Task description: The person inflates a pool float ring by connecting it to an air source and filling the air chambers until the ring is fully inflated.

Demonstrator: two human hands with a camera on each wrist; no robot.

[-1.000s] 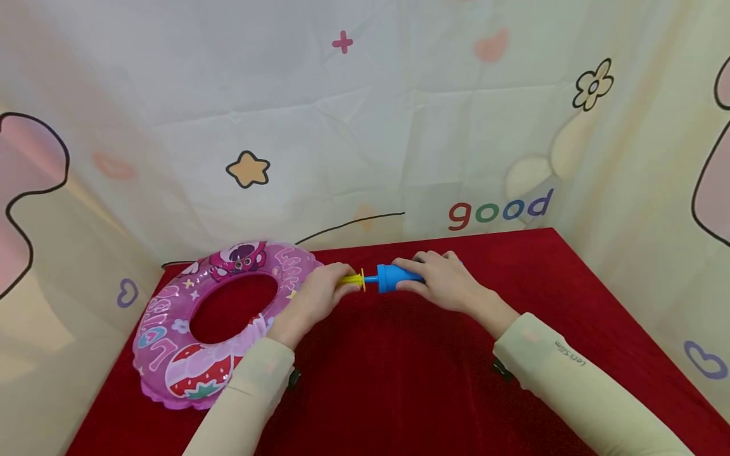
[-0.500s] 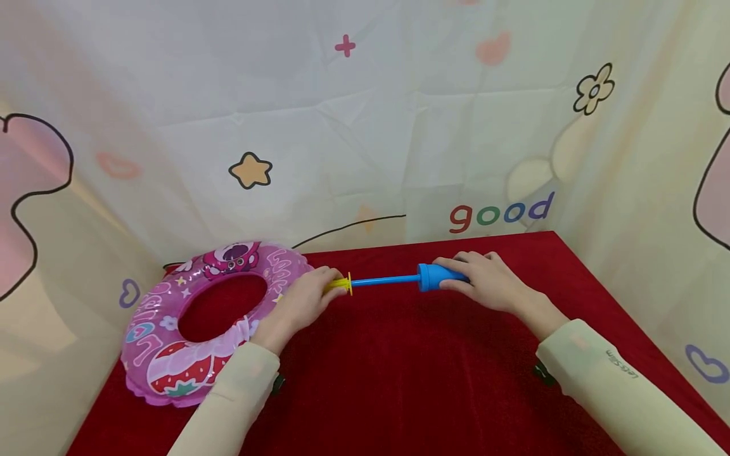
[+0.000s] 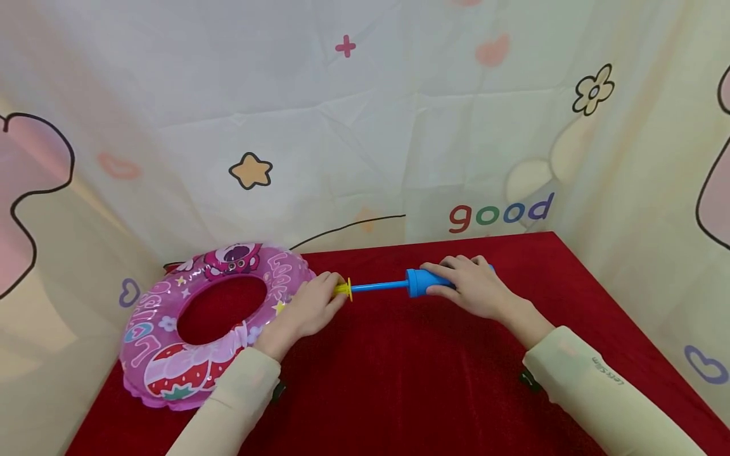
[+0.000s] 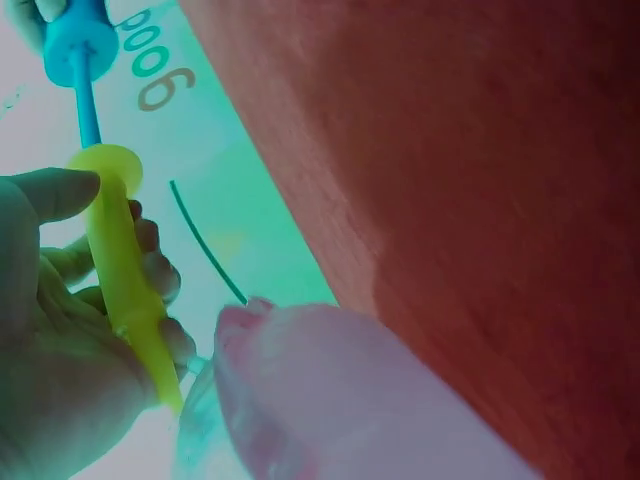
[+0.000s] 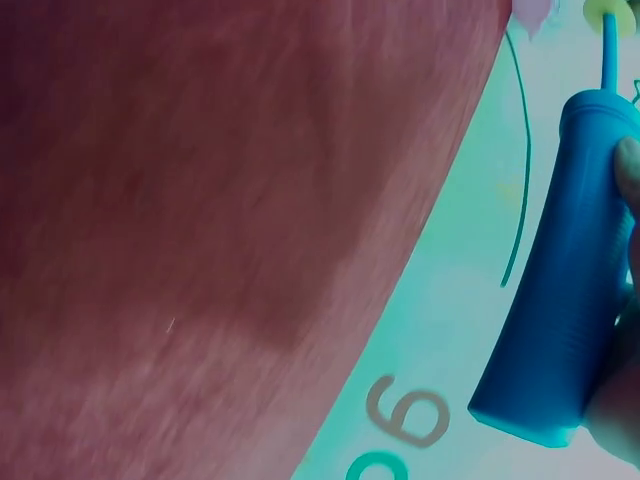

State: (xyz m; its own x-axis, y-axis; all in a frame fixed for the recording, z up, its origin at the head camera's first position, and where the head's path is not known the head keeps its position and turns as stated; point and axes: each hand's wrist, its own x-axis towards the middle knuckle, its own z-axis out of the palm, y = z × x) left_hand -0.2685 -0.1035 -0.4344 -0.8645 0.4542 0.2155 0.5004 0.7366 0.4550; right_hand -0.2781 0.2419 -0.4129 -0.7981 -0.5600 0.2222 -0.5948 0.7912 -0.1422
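Observation:
A hand air pump with a yellow part and a blue barrel lies level between both hands in the head view. My left hand [image 3: 310, 305] grips the yellow pump part [image 4: 122, 250], thumb near its flange and fingers wrapped round it. My right hand [image 3: 470, 286] holds the blue barrel [image 5: 560, 270]. Between them a stretch of blue rod [image 3: 379, 287] shows. Beside the left hand lies a pink inflatable swim ring [image 3: 139, 329], plump, with bear and strawberry prints. The left hand overlaps its right side. Whether the pump's yellow end meets the ring's valve I cannot tell.
A dark red cloth [image 3: 393, 380] covers the table. Behind it and at both sides hang pale printed curtains [image 3: 365, 139], close to the table's edges. The swim ring takes up the left part of the table.
The right hand first drew the blue barrel away to the right, exposing more rod, then came back slightly left. The left hand and ring shifted a little left.

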